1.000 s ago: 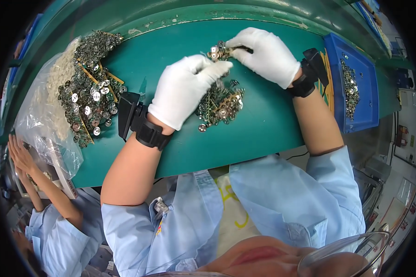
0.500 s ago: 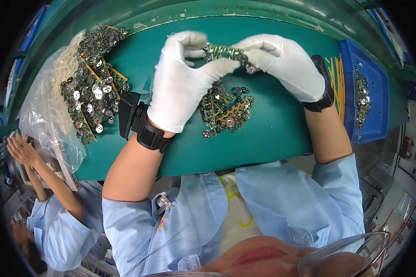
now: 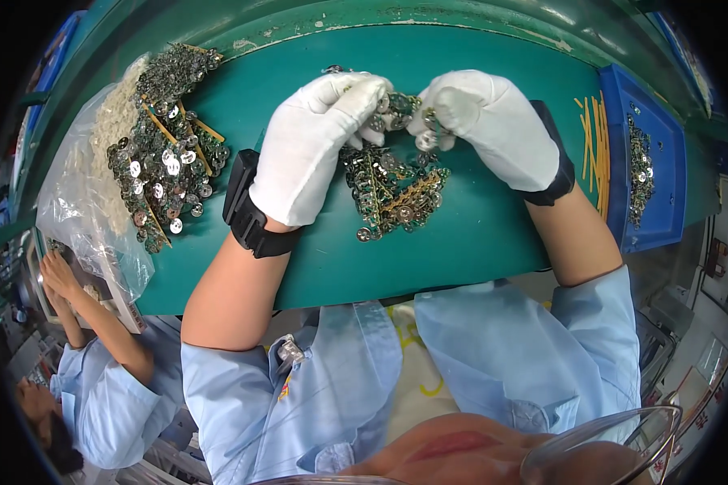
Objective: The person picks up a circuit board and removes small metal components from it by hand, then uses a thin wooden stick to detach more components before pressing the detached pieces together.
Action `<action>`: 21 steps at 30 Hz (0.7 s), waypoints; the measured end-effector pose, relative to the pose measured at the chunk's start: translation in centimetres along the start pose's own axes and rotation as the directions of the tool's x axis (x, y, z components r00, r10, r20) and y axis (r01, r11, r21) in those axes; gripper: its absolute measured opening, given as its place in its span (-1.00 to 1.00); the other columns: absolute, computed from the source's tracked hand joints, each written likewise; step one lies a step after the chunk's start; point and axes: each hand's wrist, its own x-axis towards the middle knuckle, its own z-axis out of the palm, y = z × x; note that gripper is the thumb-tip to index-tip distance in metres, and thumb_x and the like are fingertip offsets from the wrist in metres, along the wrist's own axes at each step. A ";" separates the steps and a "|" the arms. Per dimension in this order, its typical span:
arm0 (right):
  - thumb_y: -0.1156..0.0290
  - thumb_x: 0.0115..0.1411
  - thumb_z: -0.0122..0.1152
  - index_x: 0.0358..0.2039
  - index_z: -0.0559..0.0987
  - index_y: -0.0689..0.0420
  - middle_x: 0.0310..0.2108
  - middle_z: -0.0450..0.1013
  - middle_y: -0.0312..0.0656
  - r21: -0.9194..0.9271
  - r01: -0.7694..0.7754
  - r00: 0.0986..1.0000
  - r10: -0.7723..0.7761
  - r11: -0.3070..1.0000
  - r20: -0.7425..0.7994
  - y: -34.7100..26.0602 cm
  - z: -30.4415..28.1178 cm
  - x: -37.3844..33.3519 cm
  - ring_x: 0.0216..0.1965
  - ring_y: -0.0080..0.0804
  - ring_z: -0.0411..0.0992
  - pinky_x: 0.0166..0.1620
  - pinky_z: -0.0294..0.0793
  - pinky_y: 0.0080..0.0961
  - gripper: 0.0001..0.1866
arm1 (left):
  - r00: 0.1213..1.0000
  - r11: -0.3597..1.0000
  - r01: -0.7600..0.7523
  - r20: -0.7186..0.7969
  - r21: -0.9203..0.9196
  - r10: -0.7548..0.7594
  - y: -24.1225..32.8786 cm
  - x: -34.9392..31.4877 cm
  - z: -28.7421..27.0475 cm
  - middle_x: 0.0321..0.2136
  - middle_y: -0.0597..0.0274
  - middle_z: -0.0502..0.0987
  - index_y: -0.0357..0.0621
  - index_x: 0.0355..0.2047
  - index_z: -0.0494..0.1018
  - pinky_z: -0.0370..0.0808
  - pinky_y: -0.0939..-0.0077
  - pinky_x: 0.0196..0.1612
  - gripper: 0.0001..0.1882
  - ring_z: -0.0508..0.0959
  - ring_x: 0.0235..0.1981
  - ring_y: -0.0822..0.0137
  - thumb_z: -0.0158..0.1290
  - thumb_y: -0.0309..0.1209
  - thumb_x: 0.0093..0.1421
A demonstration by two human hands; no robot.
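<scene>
Both hands wear white gloves. Between them hangs a strip of small green circuit boards with round metal discs (image 3: 398, 111). My left hand (image 3: 311, 145) pinches its left end, fingers curled. My right hand (image 3: 497, 125) is closed on the other end, and a shiny disc dangles below those fingertips. The gloves hide much of the strip. Just below them on the green table (image 3: 469, 234) lies a small pile of similar disc-bearing boards (image 3: 396, 198). More such pieces peek out behind my left hand.
At the left, a large heap of disc-bearing boards (image 3: 166, 166) with yellowish sticks lies against a clear plastic bag (image 3: 77, 190) of pale pieces. Yellowish sticks (image 3: 594, 153) lie beside a blue tray (image 3: 663, 222) holding small parts (image 3: 640, 170). A co-worker's hands (image 3: 61, 279) are at the lower left.
The strip, earlier stretched as a neat row between my hands, now sags in a bunch. My right hand has turned and moved slightly; the co-worker's hands shifted down and right.
</scene>
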 end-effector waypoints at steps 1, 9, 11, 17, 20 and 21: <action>0.17 0.20 0.07 -0.42 0.50 0.22 -0.52 0.39 -0.33 -0.001 0.000 1.000 0.000 1.000 0.001 0.1 -0.1 0.1 -0.49 -0.63 0.29 -0.37 0.27 -0.75 -0.68 | 1.000 1.000 0.004 -0.020 0.011 -0.004 -0.1 0.1 0.0 -0.41 0.30 0.50 -0.25 -0.24 0.45 0.32 0.75 -0.35 -0.76 0.45 -0.46 0.53 -0.01 -0.33 0.20; 0.17 0.22 0.04 -0.47 0.48 0.19 -0.56 0.32 -0.38 -0.527 0.032 0.988 -0.106 0.850 -0.112 0.1 -0.8 0.9 -0.50 -0.65 0.25 -0.38 0.24 -0.73 -0.67 | 0.981 0.959 -0.188 0.001 0.213 0.192 -0.3 -0.4 1.6 -0.49 0.33 0.51 -0.25 -0.40 0.51 0.34 0.71 -0.37 -0.85 0.44 -0.46 0.55 0.08 -0.40 0.12; 0.17 0.23 0.03 -0.48 0.48 0.18 -0.56 0.31 -0.40 -0.488 0.064 0.995 -0.092 0.870 -0.034 0.7 -0.5 0.5 -0.49 -0.67 0.23 -0.39 0.22 -0.72 -0.68 | 0.981 0.952 -0.193 0.023 0.235 0.194 -0.2 -0.6 1.5 -0.51 0.34 0.51 -0.25 -0.43 0.51 0.34 0.70 -0.38 -0.86 0.43 -0.47 0.56 0.09 -0.41 0.10; 0.14 0.21 0.05 -0.48 0.48 0.16 -0.55 0.29 -0.43 -0.303 0.077 0.993 -0.045 0.950 0.111 0.8 -0.3 0.3 -0.49 -0.70 0.19 -0.41 0.19 -0.72 -0.67 | 0.981 0.906 -0.194 0.059 0.377 0.185 0.2 -1.2 1.8 -0.59 0.35 0.48 -0.26 -0.52 0.50 0.33 0.68 -0.41 -0.88 0.39 -0.52 0.58 0.13 -0.45 0.06; 0.08 0.20 0.04 -0.44 0.49 0.15 -0.53 0.31 -0.44 -0.107 0.001 0.994 0.010 0.994 0.105 0.8 -0.1 0.3 -0.51 -0.71 0.17 -0.43 0.16 -0.75 -0.64 | 0.976 0.907 -0.218 0.076 0.360 0.205 -0.2 -1.0 1.6 -0.61 0.36 0.46 -0.26 -0.54 0.49 0.31 0.68 -0.43 -0.88 0.37 -0.54 0.59 0.13 -0.46 0.06; 0.08 0.20 0.04 -0.44 0.49 0.15 -0.53 0.31 -0.44 -0.108 0.000 0.994 0.012 0.994 0.106 0.8 -0.1 0.3 -0.51 -0.71 0.17 -0.43 0.16 -0.75 -0.64 | 0.974 0.908 -0.229 0.082 0.351 0.213 -0.2 -1.0 1.7 -0.62 0.37 0.45 -0.26 -0.55 0.48 0.31 0.69 -0.44 -0.87 0.36 -0.55 0.59 0.13 -0.46 0.06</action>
